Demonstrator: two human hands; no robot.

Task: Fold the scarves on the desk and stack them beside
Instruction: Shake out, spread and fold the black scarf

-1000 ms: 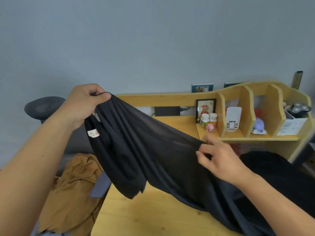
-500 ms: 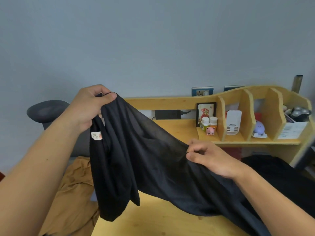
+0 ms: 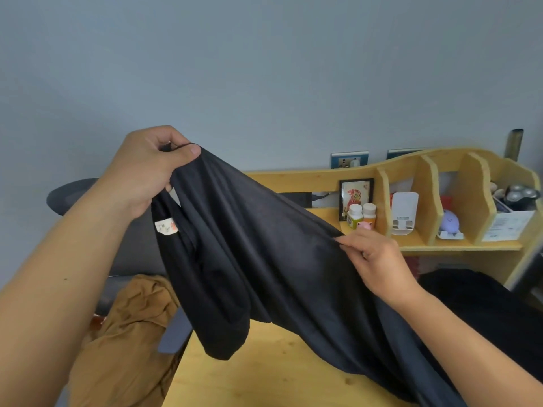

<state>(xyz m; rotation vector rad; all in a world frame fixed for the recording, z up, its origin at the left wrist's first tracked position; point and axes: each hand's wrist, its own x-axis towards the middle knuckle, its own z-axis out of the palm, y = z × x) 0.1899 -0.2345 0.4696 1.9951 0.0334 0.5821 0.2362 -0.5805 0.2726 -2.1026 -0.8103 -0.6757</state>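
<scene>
no text legible, small white tag (image 3: 166, 226) on black scarf (image 3: 264, 259) unreadable

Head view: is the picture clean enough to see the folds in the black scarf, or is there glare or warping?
Head view: even, soft light, no glare; black scarf folds show only faintly, its label is blurred; wide-angle lens bends the desk shelf and stretches both forearms at the edges.

Two bare, sleeveless forearms
</scene>
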